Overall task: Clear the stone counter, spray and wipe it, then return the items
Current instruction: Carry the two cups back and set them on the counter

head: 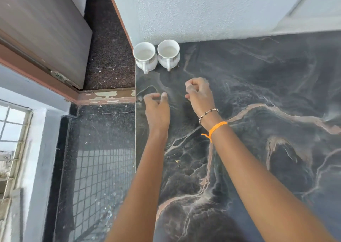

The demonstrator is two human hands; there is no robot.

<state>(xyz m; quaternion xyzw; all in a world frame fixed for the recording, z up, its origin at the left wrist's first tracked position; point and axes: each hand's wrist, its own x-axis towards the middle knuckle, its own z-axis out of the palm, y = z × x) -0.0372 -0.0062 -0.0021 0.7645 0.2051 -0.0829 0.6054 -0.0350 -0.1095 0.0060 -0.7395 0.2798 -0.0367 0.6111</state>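
Two white cups stand side by side in the far left corner of the dark veined stone counter, against the wall: the left cup at the counter's edge, the right cup beside it. Both handles point toward me. My left hand hovers a little nearer than the cups, fingers curled and apart, holding nothing. To its right is my right hand, fingers loosely curled and also empty, with a bead bracelet and an orange thread on the wrist. Neither hand touches a cup.
The counter's left edge drops to a speckled dark floor. A wooden door and its frame stand at the far left, a barred window at the near left. A textured white wall backs the counter. Small specks lie on the stone.
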